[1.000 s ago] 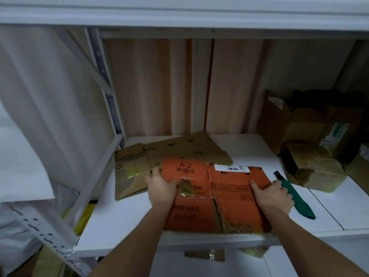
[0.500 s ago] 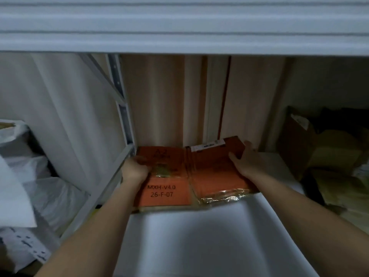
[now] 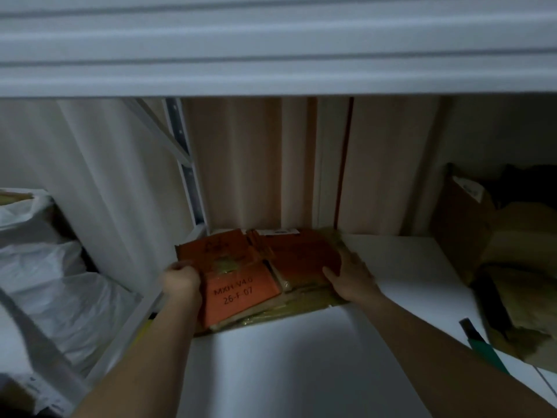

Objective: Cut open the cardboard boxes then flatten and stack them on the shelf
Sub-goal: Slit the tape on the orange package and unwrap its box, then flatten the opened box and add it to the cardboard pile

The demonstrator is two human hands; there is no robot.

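A flattened orange cardboard box [image 3: 241, 294], marked MXH-V4.0 26-F-07, lies on a pile of flat brown cardboard [image 3: 289, 309] at the back left of the white shelf [image 3: 301, 372]. My left hand [image 3: 180, 280] grips the orange box's left edge, fingers curled over it. At the box's right side my right hand [image 3: 351, 277] lies flat on the cardboard with its fingers straight. A green-handled box cutter [image 3: 482, 348] rests on the shelf at the right, away from both hands.
Brown cardboard boxes [image 3: 497, 236] that still stand up crowd the shelf's right end. A white upper shelf beam [image 3: 271, 55] hangs low overhead. A metal upright [image 3: 187, 182] and white bags [image 3: 45, 267] stand to the left.
Both hands have carried the orange box from the shelf's front edge to the back left and laid it on the brown pile. The view has dropped under the upper shelf.
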